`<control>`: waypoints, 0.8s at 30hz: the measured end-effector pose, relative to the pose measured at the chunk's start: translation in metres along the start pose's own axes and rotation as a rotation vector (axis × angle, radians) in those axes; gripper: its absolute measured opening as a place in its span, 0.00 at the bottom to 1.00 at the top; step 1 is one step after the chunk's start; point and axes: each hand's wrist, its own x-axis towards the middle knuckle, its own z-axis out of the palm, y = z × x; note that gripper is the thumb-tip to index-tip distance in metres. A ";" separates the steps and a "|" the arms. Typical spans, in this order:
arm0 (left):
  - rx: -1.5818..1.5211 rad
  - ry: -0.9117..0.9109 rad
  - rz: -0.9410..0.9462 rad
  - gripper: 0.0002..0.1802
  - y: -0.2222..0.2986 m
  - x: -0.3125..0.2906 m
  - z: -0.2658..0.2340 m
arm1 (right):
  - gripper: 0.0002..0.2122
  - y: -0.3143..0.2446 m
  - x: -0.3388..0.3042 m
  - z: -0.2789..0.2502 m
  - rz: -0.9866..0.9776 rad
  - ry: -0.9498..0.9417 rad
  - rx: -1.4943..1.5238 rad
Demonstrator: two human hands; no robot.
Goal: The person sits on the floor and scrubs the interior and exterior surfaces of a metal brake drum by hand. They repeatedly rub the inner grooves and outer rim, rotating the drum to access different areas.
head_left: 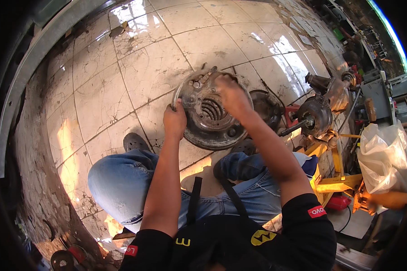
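A round, dirty metal brake backing plate [196, 115] is tilted up in front of my knees. My left hand [174, 121] is closed on its left rim, with the thumb on the near face. Over the plate's upper right side is my right hand [232, 95]. Its fingers are smeared by motion, so whether they hold anything cannot be made out. Through the plate's centre hole shows a coil spring [209, 108]. Small fittings sit along the upper edge of the plate, partly behind my right hand.
A second dark round part [265, 108] lies just right of the plate. Farther right, an axle assembly with a hub [315, 116] rests by a yellow stand [339, 184]. A clear plastic bag [384, 158] hangs at the right. Cracked, stained tiles [140, 67] cover the floor.
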 end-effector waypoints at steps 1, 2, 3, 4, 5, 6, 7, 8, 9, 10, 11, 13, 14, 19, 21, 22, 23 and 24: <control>0.007 0.024 0.037 0.34 0.000 0.001 0.003 | 0.16 0.001 0.003 -0.010 0.087 0.064 0.101; 0.015 0.026 0.065 0.34 0.000 0.002 0.005 | 0.16 0.008 0.005 -0.010 0.069 0.149 0.021; 0.004 0.008 0.048 0.34 -0.001 0.003 0.005 | 0.16 0.016 0.007 -0.007 0.050 0.234 -0.058; -0.004 -0.012 0.036 0.34 0.003 0.002 0.003 | 0.16 0.017 0.007 -0.007 0.032 0.323 -0.137; -0.012 -0.031 0.023 0.34 0.004 0.002 0.002 | 0.16 0.017 0.005 -0.004 0.019 0.317 -0.148; -0.015 -0.017 0.047 0.34 0.000 0.003 0.005 | 0.15 0.015 0.003 0.000 0.007 0.310 -0.158; -0.018 0.007 0.070 0.34 -0.003 0.004 0.005 | 0.15 0.008 0.004 0.002 -0.014 0.303 -0.162; -0.021 0.031 0.092 0.34 -0.006 0.005 0.005 | 0.15 0.002 0.006 -0.001 -0.004 0.377 -0.132; -0.011 0.036 0.093 0.34 -0.009 0.007 0.004 | 0.15 -0.004 0.009 -0.006 0.006 0.451 -0.101; -0.004 0.031 0.093 0.34 -0.007 0.007 0.006 | 0.15 -0.007 0.009 -0.011 0.022 0.525 -0.079; 0.003 0.027 0.094 0.34 -0.006 0.006 0.007 | 0.16 -0.003 0.010 -0.008 0.011 0.467 -0.133; 0.008 0.007 0.046 0.34 -0.002 0.005 0.004 | 0.17 0.009 0.017 0.001 -0.011 0.355 -0.240; 0.009 -0.002 0.025 0.33 -0.001 0.005 0.003 | 0.18 0.013 0.014 0.005 0.003 0.245 -0.250; -0.019 -0.024 0.025 0.33 -0.003 0.007 0.006 | 0.22 0.020 0.003 0.015 0.043 0.033 -0.344; -0.036 -0.028 0.013 0.33 -0.002 0.004 0.006 | 0.22 0.016 0.005 0.018 0.087 0.020 -0.364; -0.048 -0.019 0.028 0.33 -0.002 0.004 0.005 | 0.23 0.013 0.008 0.018 0.108 0.019 -0.374; -0.060 -0.010 0.043 0.33 -0.002 0.004 0.004 | 0.22 0.014 0.009 0.019 0.105 0.019 -0.379; -0.054 -0.001 0.053 0.32 -0.002 0.003 0.004 | 0.22 0.016 0.010 0.021 0.101 0.018 -0.384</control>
